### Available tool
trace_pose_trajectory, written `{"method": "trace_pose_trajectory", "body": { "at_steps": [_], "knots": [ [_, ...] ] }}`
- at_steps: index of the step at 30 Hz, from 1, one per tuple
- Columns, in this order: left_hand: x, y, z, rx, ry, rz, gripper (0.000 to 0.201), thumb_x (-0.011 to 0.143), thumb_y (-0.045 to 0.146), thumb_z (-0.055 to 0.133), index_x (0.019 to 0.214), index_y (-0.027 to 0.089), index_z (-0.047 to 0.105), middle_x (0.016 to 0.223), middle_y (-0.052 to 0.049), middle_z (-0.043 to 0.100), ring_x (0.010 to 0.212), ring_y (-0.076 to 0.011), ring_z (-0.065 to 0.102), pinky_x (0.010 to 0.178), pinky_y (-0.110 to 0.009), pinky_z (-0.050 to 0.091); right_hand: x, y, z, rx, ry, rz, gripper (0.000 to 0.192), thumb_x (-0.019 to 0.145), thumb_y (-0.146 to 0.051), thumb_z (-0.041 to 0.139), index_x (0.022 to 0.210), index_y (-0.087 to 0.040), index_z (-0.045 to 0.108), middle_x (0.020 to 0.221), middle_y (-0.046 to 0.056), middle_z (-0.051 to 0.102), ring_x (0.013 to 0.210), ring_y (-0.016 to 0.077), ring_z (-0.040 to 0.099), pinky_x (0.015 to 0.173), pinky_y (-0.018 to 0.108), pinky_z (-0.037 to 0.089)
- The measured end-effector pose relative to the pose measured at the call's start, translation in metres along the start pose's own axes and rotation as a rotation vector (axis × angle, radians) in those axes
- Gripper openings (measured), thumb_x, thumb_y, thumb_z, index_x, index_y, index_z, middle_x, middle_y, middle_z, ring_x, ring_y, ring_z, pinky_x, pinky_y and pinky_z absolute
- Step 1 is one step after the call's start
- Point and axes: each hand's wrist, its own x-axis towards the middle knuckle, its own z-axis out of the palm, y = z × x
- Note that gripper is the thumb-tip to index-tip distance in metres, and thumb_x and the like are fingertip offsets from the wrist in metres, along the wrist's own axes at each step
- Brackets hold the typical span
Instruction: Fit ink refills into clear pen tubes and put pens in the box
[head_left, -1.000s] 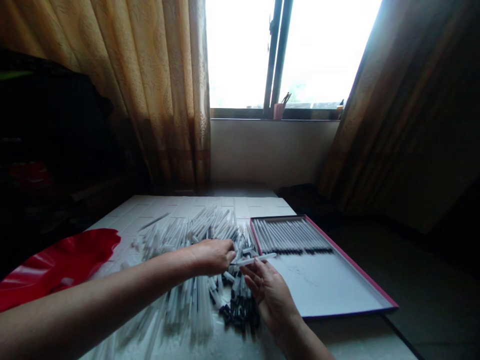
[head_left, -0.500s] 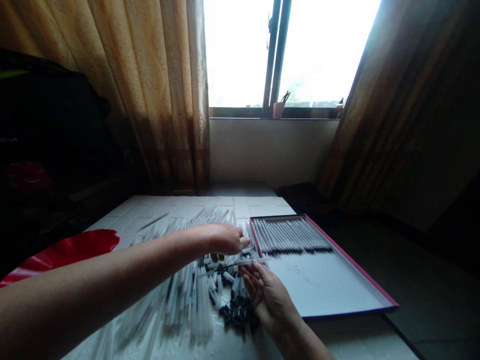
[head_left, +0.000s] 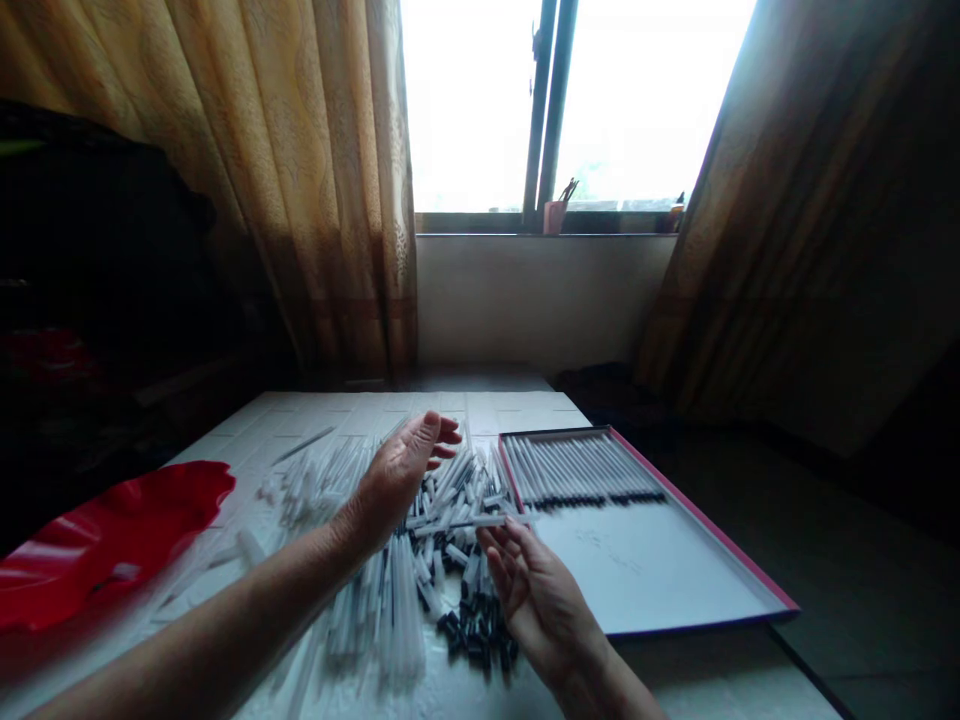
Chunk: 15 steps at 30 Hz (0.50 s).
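Between the thumb and fingers of my right hand [head_left: 536, 590] lies a slim pale pen [head_left: 486, 521], level, its thin dark end pointing left. My left hand [head_left: 412, 465] is raised over the heap with its fingers stretched out and nothing visible in them. Under and around it are clear pen barrels [head_left: 405, 610] and loose white and black pen parts [head_left: 450, 500]. Black caps [head_left: 480, 625] lie in a pile just left of my right hand. To the right, a shallow box [head_left: 622, 570] with a pink rim holds a row of pens [head_left: 592, 470], black ends toward me.
A red wavy-edged dish [head_left: 135, 530] stands at the table's left side. The white table [head_left: 517, 403] runs back toward the wall under the window. A pink cup [head_left: 553, 218] with dark sticks is on the sill, between patterned curtains [head_left: 330, 200].
My left hand has drawn back leftward from beside my right hand and its fingers have spread. My right hand keeps the pen in almost the same place. The red dish has shifted and looks blurred.
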Motion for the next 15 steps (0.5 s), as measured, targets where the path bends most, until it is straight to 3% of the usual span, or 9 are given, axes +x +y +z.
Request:
{"method": "trace_pose_trajectory", "body": {
  "at_steps": [4, 8, 13, 15],
  "knots": [
    [-0.003, -0.004, 0.023, -0.124, 0.133, 0.097, 0.064, 0.091, 0.074, 0.033, 0.098, 0.017, 0.062, 0.099, -0.012, 0.072, 0.09, -0.026, 0.07, 0.081, -0.039, 0.053, -0.006, 0.012, 0.003, -0.027, -0.016, 0.032, 0.049, 0.029, -0.024, 0.1, 0.067, -0.011, 0.072, 0.073, 0.008, 0.079, 0.067, 0.0179, 0.075, 0.05, 0.016, 0.058],
    [0.008, -0.004, 0.037, -0.134, 0.216, 0.168, 0.06, 0.095, 0.069, 0.03, 0.097, 0.018, 0.061, 0.095, -0.011, 0.072, 0.086, -0.0238, 0.071, 0.079, -0.037, 0.055, -0.011, 0.016, 0.003, -0.044, -0.024, 0.081, 0.05, 0.028, -0.025, 0.1, 0.066, -0.012, 0.071, 0.07, 0.006, 0.078, 0.065, 0.0177, 0.075, 0.049, 0.016, 0.058],
    [0.028, -0.011, 0.019, 0.037, 0.228, 0.202, 0.05, 0.103, 0.051, 0.02, 0.108, 0.017, 0.056, 0.105, -0.009, 0.07, 0.093, -0.0199, 0.07, 0.081, -0.033, 0.055, -0.011, 0.003, 0.003, 0.036, 0.016, 0.103, 0.052, 0.025, -0.019, 0.1, 0.068, -0.012, 0.07, 0.071, 0.005, 0.078, 0.061, 0.0158, 0.074, 0.046, 0.014, 0.056],
    [0.034, -0.023, 0.003, 0.187, 0.182, 0.179, 0.038, 0.105, 0.044, 0.03, 0.113, 0.017, 0.056, 0.106, -0.008, 0.07, 0.096, -0.02, 0.069, 0.082, -0.034, 0.055, -0.01, 0.001, 0.004, 0.036, 0.019, 0.101, 0.05, 0.028, -0.019, 0.1, 0.068, -0.013, 0.07, 0.07, 0.004, 0.078, 0.06, 0.015, 0.074, 0.045, 0.014, 0.056]
  ]
}}
